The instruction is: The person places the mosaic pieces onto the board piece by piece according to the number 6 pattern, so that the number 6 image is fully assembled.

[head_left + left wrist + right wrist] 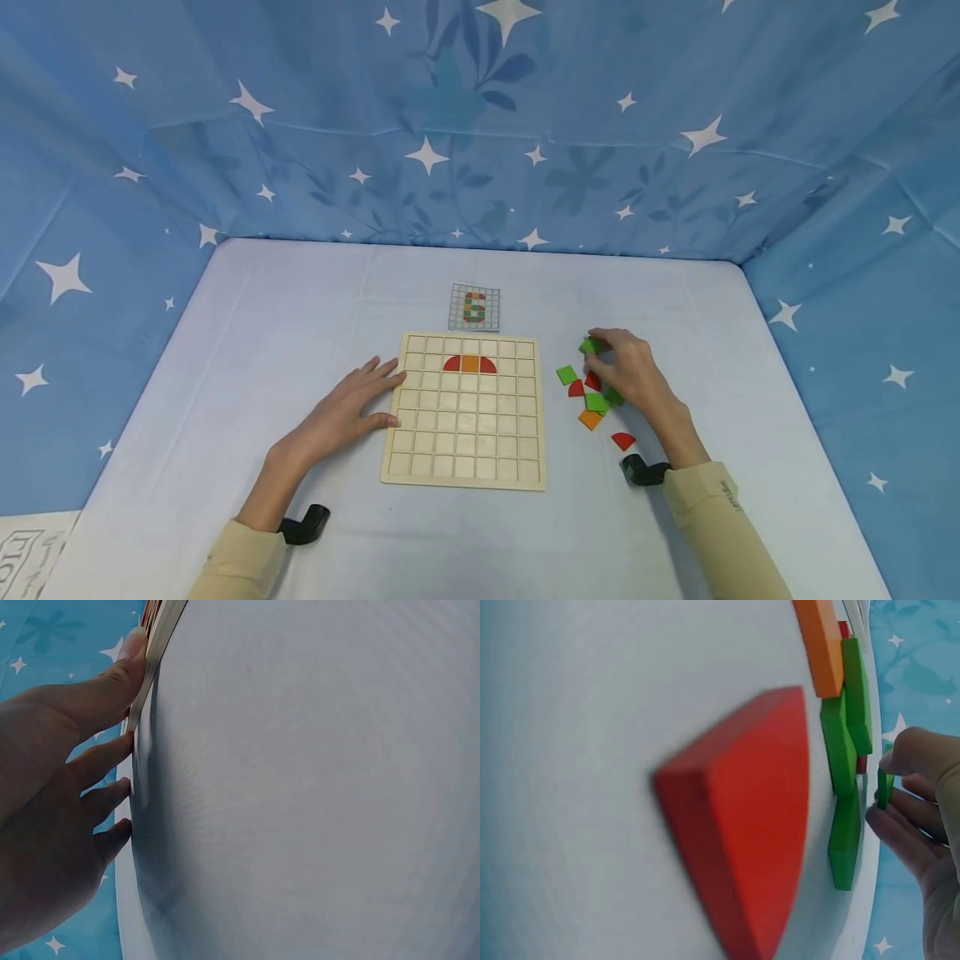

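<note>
A pale wooden grid board (447, 422) lies on the table. In one of its upper rows an orange square (470, 363) sits between two red quarter-circle tiles (488, 365). My left hand (337, 417) touches the board's left edge with thumb and fingers extended. To the right of the board, my right hand (632, 367) pinches a green square tile (886, 786) between thumb and fingers. Below and beside that hand lie loose tiles: green squares (567, 375), an orange square (590, 418) and red quarter-circles (623, 441). Some of them overlap, and the hand partly hides others.
A small gridded pattern card (491, 310) with a coloured figure lies behind the board. White cloth (315, 292) covers the table, and a blue star-printed curtain (337, 108) hangs around it. Printed paper (33, 550) shows at the lower left corner.
</note>
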The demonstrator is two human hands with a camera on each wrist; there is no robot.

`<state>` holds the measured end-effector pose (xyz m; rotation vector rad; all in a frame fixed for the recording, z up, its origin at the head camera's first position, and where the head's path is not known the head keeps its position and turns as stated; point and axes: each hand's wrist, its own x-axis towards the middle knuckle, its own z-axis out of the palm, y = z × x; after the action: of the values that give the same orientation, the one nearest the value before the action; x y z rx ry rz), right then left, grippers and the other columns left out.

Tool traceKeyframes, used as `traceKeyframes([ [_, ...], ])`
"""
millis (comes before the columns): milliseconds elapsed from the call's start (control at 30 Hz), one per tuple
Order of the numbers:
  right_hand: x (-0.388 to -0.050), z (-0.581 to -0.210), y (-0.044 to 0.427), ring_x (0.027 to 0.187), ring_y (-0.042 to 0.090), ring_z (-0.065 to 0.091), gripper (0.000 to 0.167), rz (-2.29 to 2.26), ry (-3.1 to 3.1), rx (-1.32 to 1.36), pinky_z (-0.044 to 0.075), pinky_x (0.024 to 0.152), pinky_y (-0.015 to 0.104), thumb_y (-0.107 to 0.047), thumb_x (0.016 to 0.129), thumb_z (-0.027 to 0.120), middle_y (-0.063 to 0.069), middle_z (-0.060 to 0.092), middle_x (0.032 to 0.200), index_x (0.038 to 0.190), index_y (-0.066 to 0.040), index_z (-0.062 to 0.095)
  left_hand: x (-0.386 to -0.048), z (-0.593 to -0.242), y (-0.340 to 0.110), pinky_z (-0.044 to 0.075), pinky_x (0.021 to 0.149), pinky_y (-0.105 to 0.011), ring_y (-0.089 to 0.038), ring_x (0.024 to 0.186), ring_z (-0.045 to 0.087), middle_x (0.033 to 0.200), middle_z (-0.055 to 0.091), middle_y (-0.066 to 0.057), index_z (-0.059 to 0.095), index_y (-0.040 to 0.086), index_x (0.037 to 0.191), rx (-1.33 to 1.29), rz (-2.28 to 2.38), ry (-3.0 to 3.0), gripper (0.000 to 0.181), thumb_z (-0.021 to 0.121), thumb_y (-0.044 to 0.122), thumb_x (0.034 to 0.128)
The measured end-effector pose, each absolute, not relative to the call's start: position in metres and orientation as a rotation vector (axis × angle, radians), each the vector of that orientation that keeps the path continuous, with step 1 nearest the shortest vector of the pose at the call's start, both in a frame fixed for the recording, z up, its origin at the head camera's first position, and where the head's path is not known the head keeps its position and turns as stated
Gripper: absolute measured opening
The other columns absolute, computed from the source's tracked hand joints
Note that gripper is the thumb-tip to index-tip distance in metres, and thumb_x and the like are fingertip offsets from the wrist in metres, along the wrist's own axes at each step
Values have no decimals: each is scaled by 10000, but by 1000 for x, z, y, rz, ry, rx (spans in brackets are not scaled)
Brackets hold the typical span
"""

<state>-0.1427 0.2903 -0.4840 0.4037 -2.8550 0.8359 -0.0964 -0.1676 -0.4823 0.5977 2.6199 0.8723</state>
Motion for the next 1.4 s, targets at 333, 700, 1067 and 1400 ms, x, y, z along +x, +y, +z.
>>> traceKeyframes([
  [333,-141,-483,289,959,338,732,334,916,-2874,431,629,858,503,-20,876,780,219,736,1131,1195,60,722,-95,-480,-167,156,1276,-613,-388,1587,152,1696,283,-88,464,121,1557,583,886,2613,741,778,306,913],
  [700,-136,-476,271,983,332,741,337,988,-2875,551,621,886,515,-29,883,779,201,725,1186,1207,47,723,-91,-481,-171,140,1291,-580,-376,1591,145,1701,273,-77,453,129,1565,567,866,2602,741,769,321,921],
  [1067,-138,-460,248,943,314,756,356,989,-2847,721,633,836,498,1,858,783,198,727,1159,1203,61,720,-102,-482,-164,137,1296,-568,-351,1600,128,1707,259,-54,442,149,1573,594,858,2597,758,767,354,920],
  [1400,-135,-456,217,959,296,740,365,1064,-2807,902,639,823,448,15,866,775,208,710,1163,1214,95,701,-98,-482,-167,146,1291,-579,-362,1597,134,1703,269,-65,454,132,1564,563,860,2596,759,780,342,911],
])
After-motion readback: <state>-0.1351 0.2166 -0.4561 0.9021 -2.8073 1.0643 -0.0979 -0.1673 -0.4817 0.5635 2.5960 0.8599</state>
